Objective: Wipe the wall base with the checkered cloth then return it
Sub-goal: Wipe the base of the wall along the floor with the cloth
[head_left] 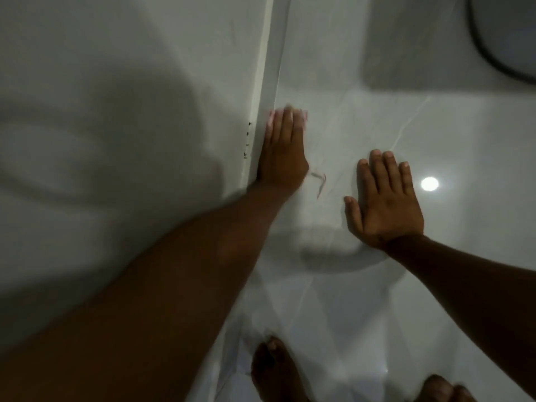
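We have a single head view, looking steeply down from above at the glossy white floor (pixel 377 126) where it meets the wall base (pixel 262 111). It sits close, with both forearms reaching away from us and bare feet (pixel 275 369) at the lower edge.

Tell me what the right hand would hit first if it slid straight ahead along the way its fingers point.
Nothing close: the right hand lies flat on the glossy white tile floor, fingers pointing up-frame. The first thing ahead looks like the dark-rimmed grey object at the top right, though depth is unclear.
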Demonstrator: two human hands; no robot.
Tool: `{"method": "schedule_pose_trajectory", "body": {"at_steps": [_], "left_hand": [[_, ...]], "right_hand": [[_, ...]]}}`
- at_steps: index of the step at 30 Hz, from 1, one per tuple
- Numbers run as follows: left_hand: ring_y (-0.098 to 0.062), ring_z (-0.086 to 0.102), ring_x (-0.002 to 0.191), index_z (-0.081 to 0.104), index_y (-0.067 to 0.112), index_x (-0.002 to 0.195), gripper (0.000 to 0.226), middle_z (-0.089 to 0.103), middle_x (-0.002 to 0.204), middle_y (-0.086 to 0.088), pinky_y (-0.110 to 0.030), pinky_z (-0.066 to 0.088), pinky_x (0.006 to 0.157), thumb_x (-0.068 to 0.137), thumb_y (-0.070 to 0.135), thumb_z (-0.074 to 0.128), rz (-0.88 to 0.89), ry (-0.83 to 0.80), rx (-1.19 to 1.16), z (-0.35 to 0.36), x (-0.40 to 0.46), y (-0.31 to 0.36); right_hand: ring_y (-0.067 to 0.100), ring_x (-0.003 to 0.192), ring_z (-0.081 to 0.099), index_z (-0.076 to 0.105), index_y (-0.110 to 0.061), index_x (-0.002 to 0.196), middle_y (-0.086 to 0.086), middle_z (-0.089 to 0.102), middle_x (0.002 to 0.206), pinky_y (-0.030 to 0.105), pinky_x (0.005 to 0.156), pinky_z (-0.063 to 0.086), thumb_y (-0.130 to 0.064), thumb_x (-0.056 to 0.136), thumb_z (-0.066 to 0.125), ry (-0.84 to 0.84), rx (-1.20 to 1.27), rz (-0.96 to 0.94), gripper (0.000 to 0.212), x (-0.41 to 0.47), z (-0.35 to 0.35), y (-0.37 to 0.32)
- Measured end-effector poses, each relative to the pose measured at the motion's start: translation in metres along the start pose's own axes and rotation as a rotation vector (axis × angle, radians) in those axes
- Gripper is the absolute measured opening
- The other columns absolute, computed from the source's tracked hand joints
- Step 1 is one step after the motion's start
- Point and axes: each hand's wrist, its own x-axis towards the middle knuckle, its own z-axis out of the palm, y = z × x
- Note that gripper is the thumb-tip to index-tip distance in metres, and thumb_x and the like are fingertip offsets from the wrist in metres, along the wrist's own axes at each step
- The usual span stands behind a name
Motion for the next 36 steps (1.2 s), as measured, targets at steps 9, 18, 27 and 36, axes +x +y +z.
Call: {"method": "schedule_pose_trajectory", "body": {"at_steps": [9, 18, 27, 36], "left_hand": [[-0.038, 0.023, 0.151, 0.033, 0.003, 0.153, 0.063, 0.034, 0.159, -0.021, -0.051, 0.021, 0.124, 0.090, 0.005, 0.021, -0.023, 0.051, -0.039, 0.010, -0.028, -0.002], [-0.033, 0.020, 0.153, 0.031, 0.005, 0.154, 0.053, 0.033, 0.161, -0.017, -0.049, 0.026, 0.122, 0.102, 0.009, 0.039, -0.100, -0.011, -0.009, 0.022, -0.138, 0.000], [-0.037, 0.010, 0.154, 0.014, 0.001, 0.156, 0.081, 0.017, 0.165, -0.022, -0.047, 0.004, 0.127, 0.091, 0.030, 0.052, 0.011, -0.093, 0.053, -0.001, 0.090, -0.007], [-0.034, 0.001, 0.155, 0.012, 0.009, 0.159, 0.065, 0.014, 0.167, -0.016, -0.049, 0.013, 0.125, 0.097, 0.014, 0.032, -0.010, -0.062, 0.022, 0.017, -0.071, -0.005]], "right_hand": [[0.036, 0.158, 0.005, 0.020, -0.004, 0.160, 0.022, 0.013, 0.169, 0.052, 0.128, 0.002, -0.052, 0.099, 0.032, -0.022, -0.007, -0.014, 0.079, 0.001, 0.000, -0.001], [0.036, 0.158, 0.007, 0.024, -0.003, 0.159, 0.022, 0.016, 0.169, 0.049, 0.128, 0.000, -0.052, 0.098, 0.034, -0.019, -0.005, -0.006, 0.079, 0.000, -0.003, -0.002], [0.033, 0.158, 0.009, 0.026, -0.006, 0.159, 0.019, 0.019, 0.168, 0.049, 0.128, 0.005, -0.054, 0.098, 0.033, 0.002, -0.028, 0.005, 0.078, 0.000, 0.001, -0.003], [0.032, 0.159, 0.005, 0.025, -0.006, 0.160, 0.018, 0.015, 0.169, 0.051, 0.128, 0.008, -0.055, 0.099, 0.031, -0.042, -0.020, 0.012, 0.079, -0.001, -0.001, -0.001]]}}
